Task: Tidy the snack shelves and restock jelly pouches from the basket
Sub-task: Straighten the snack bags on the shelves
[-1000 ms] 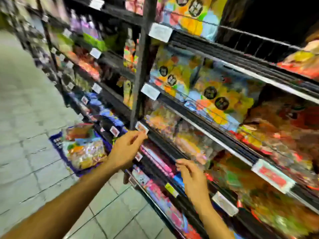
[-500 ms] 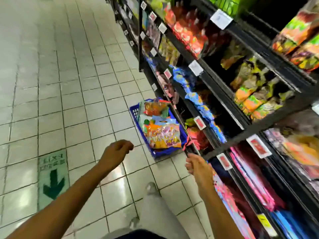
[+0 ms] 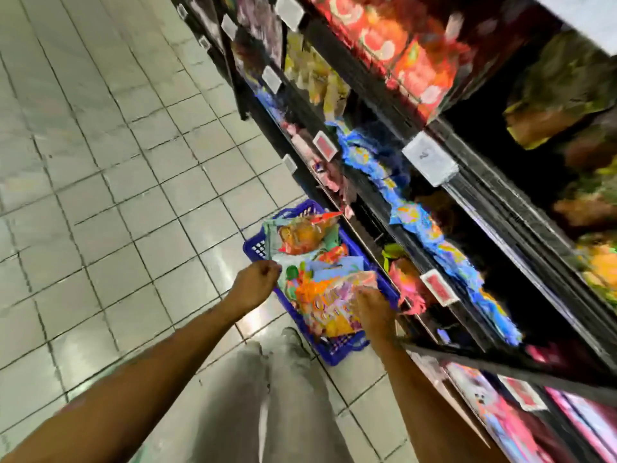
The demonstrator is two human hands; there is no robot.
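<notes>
The blue plastic basket [image 3: 337,345] of colourful jelly pouches [image 3: 329,300] sits on the floor beside the shelves [image 3: 467,208]. The right hand [image 3: 374,309] rests on the top pouch, grip unclear through blur; the left hand [image 3: 255,282] is an empty fist. Best to pinch one pouch's edge and lift it straight up.

Both hands now over basket [image 3: 334,349]

Both forearms are bare, with no sleeves, watch or rings visible down to the left hand [image 3: 255,284] and the right hand [image 3: 372,310]. The person wears light grey trousers [image 3: 267,402], loose and faintly creased, and a grey shoe [image 3: 293,339].
</notes>
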